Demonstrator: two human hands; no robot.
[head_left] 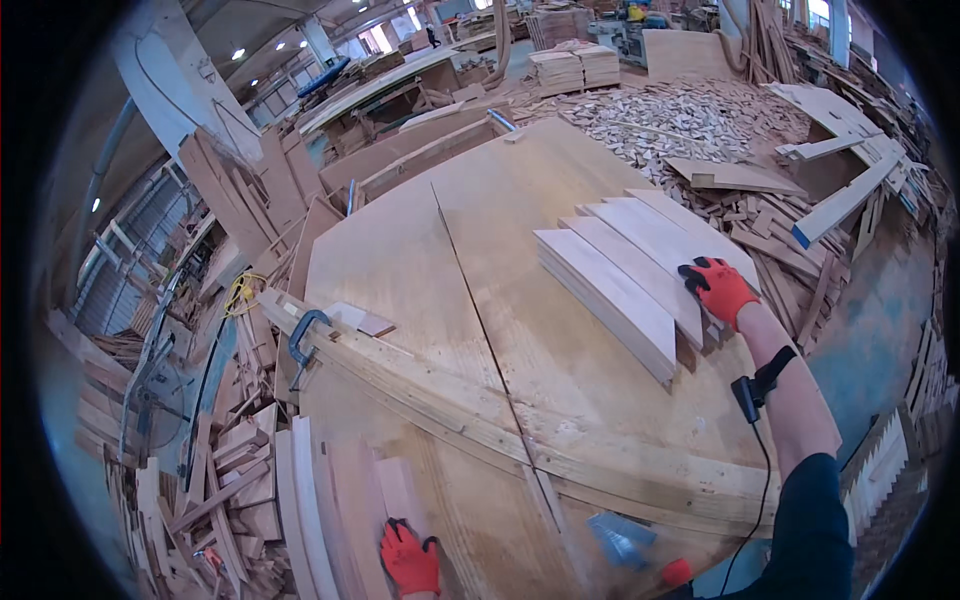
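Observation:
My right hand (pixel 718 288), in a red glove with black fingertips, lies over the right part of a layered stack of pale, slant-ended boards (pixel 612 290). Its fingers are spread on the top face, and I see no grip around a board. At the near left, my left hand (pixel 410 558), gloved the same way, touches the near end of a short reddish board (pixel 398 488); thumb and fingers are apart. Across the table runs a long wooden rail (pixel 440 402), with a blue-grey C-clamp (pixel 304 345) at its left end.
Both hands work over a large plywood tabletop (pixel 400 250) split by a dark seam. A translucent blue square-shaped piece (pixel 620 538) lies near the front edge. Offcuts (pixel 235 470) crowd the left side, and a scrap heap (pixel 680 120) lies beyond. A black cable (pixel 762 500) hangs from my right forearm.

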